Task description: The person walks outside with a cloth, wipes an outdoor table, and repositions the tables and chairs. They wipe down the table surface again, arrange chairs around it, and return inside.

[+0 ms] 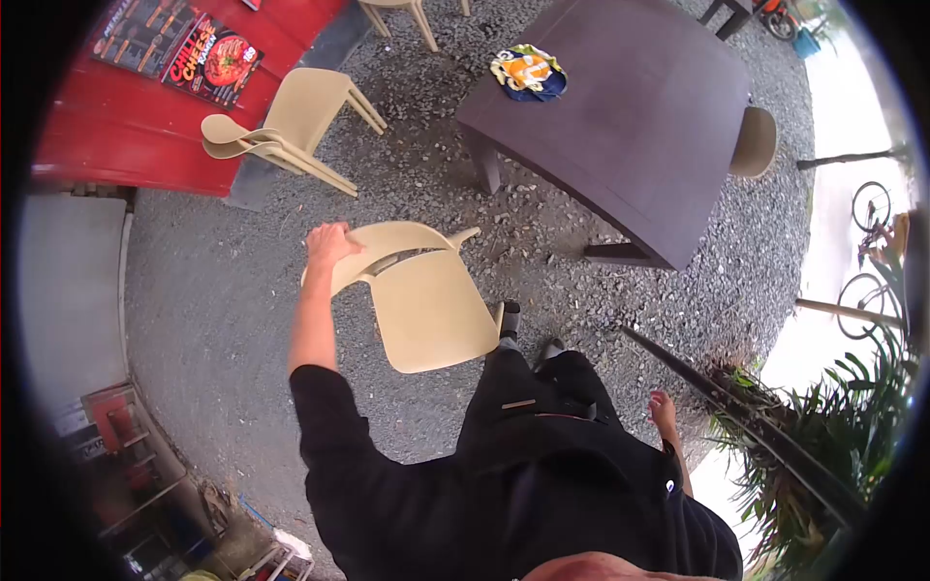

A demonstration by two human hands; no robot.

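A beige plastic chair (436,312) stands on the gravel in front of me, its seat facing up and one side close to my legs. My left hand (331,244) is closed over the top edge of its backrest, with the arm stretched out to the left. Down by my right side hangs my right hand (664,411), away from the chair. Its fingers look loosely bent and apart, and I see nothing in them.
A dark brown table (620,116) carries a crumpled yellow, white and navy cloth (529,73). Stacked beige chairs (300,111) stand near the red wall (116,131). Another chair (755,142) is beyond the table. A dark pole (736,416) and plants (833,436) are right.
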